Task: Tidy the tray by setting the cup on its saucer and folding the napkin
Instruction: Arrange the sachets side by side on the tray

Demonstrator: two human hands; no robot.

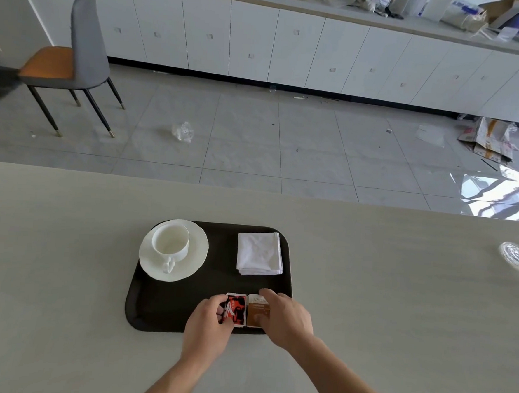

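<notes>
Cup (170,241) on saucer (195,254), in tray (218,254).

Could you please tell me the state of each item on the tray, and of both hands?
cup: upright, empty, standing on the saucer.
saucer: flat on the tray, far left.
napkin: folded square, lying on the tray.
red packet: at the tray's near edge, gripped by the left hand.
brown packet: beside the red packet, held by the right hand.

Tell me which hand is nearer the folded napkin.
Right. The right hand lies just this side of the napkin, holding the brown packet; the left hand is farther left, holding the red packet.
</notes>
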